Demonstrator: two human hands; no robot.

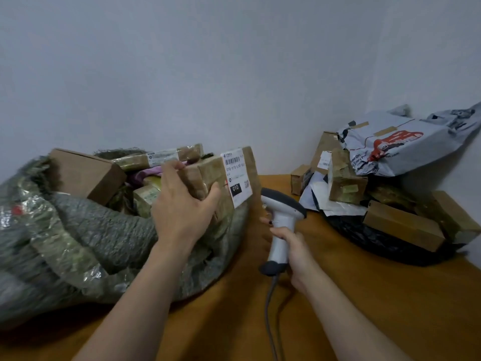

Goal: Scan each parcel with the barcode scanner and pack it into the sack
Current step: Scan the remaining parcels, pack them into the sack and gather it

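At the left end of the wooden counter (364,308), a grey-green woven sack (78,243) is slumped, partly wrapped in shiny clear film, with its mouth open. Several packed items are seen in the mouth: a plain brown box (83,173) tilted at the left, a long taped packet (161,156) behind it, and smaller taped packets lower down, with a scrap of purple wrapping between them. Over the right rim of the sack, a taped cardboard parcel (208,175) is gripped by the left hand (182,201), with the fingers curled over its top edge and the thumb pressed against its near face. Its white label (236,175), printed with a barcode, a QR code and "010", is turned to the right. Near the label but apart from it, a grey-and-white barcode scanner (282,217) is held upright above the counter by the right hand (294,248), whose fingers are wrapped round the handle. The scanner's dark-topped head is turned toward the labelled face. A grey cable (270,308) is led from the handle's base down to the lower edge of the view. At the right, against the wall, a heap is piled on a black plastic bag (377,246): taped brown cartons, a long brown box (403,225), white envelopes, and on top a grey mailer bag (395,149) with red print.
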